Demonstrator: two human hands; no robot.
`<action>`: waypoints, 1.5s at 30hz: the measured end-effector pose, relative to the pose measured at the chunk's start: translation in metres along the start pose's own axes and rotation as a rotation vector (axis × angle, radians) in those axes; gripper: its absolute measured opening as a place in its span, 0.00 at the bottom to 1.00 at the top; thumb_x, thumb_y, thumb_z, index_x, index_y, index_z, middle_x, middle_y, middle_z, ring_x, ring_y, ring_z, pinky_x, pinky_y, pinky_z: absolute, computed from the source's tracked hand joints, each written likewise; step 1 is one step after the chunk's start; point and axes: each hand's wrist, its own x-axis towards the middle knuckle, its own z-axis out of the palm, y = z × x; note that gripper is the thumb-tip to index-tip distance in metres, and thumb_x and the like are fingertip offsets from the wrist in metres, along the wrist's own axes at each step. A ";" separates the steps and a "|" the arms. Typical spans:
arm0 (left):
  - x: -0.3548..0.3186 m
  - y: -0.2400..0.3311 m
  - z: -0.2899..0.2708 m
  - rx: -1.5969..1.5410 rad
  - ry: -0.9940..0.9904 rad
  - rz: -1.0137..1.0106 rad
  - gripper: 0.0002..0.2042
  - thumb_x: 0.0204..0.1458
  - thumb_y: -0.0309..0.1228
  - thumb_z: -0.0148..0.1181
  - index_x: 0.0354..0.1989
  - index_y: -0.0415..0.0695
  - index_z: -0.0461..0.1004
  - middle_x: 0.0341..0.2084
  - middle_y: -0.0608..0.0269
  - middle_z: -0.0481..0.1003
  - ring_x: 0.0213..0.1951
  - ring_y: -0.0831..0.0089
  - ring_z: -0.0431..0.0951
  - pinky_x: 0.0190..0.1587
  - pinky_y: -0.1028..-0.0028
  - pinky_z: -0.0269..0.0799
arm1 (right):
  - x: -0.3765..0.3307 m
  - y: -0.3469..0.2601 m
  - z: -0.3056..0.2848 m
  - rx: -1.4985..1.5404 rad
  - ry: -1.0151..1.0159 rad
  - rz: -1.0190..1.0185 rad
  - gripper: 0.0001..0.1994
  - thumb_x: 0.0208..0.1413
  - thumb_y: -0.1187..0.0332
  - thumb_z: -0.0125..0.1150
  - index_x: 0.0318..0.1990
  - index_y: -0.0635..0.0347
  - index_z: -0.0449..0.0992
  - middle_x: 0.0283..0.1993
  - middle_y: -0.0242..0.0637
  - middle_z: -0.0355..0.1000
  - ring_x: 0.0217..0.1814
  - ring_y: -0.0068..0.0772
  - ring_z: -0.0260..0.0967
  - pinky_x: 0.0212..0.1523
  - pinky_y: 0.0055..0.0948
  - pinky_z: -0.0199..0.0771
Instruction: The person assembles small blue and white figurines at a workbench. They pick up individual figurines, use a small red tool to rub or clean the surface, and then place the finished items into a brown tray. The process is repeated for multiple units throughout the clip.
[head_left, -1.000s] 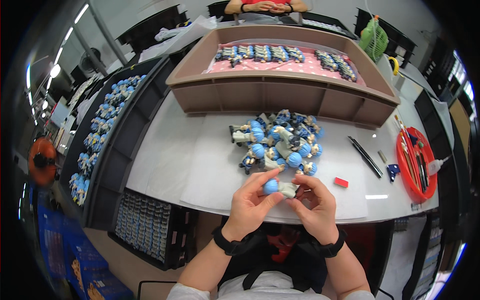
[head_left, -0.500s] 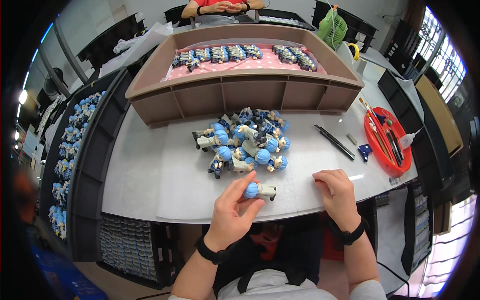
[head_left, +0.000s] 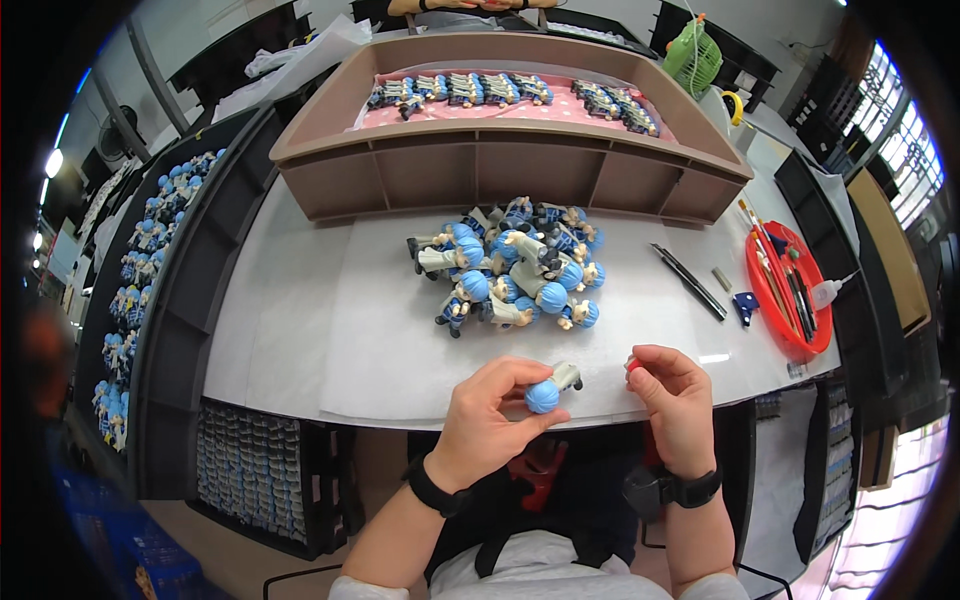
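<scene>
Near the table's front edge, my left hand (head_left: 488, 408) is closed around a small blue-haired figurine (head_left: 545, 396). Its round head points toward me, and its pale body and dark feet angle away to the right. Apart from it, my right hand (head_left: 682, 408) pinches a small red object (head_left: 634, 367) between thumb and fingers; its kind is too small to make out. Just beyond both hands lies a heap of similar figurines (head_left: 552, 297), piled loosely on the white table covering (head_left: 370, 365).
Behind the heap stands a brown bin (head_left: 430, 178) with rows of figurines on pink dotted cloth. At right are a black pen (head_left: 690, 283), a dark blue piece (head_left: 745, 308) and a red basket (head_left: 824, 335) of brushes. A black tray (head_left: 190, 350) borders the left; a person sits opposite.
My left hand has turned the figurine so that its head faces me more. My right hand has rotated upward, bringing the red object into sight. The whole view has shifted slightly.
</scene>
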 end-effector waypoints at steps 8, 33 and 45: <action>0.003 -0.004 0.001 0.101 -0.039 0.144 0.17 0.36 0.19 0.68 0.37 0.37 0.71 0.36 0.58 0.71 0.37 0.75 0.75 0.39 0.78 0.76 | 0.009 0.016 0.023 -0.394 -0.013 -0.396 0.12 0.45 0.84 0.58 0.39 0.67 0.75 0.37 0.37 0.68 0.38 0.22 0.67 0.36 0.19 0.67; 0.005 -0.002 0.006 0.216 0.004 0.254 0.15 0.36 0.21 0.67 0.34 0.38 0.71 0.30 0.59 0.70 0.29 0.72 0.75 0.29 0.78 0.76 | 0.016 0.017 0.039 -0.436 0.025 -0.357 0.16 0.39 0.86 0.58 0.39 0.64 0.74 0.24 0.33 0.68 0.26 0.20 0.66 0.28 0.20 0.63; 0.003 -0.002 0.006 0.215 0.017 0.239 0.14 0.36 0.21 0.67 0.33 0.38 0.71 0.29 0.60 0.69 0.28 0.73 0.75 0.28 0.78 0.76 | 0.010 0.012 0.042 -0.483 0.028 -0.423 0.16 0.39 0.86 0.57 0.38 0.63 0.74 0.23 0.34 0.68 0.24 0.21 0.65 0.26 0.19 0.63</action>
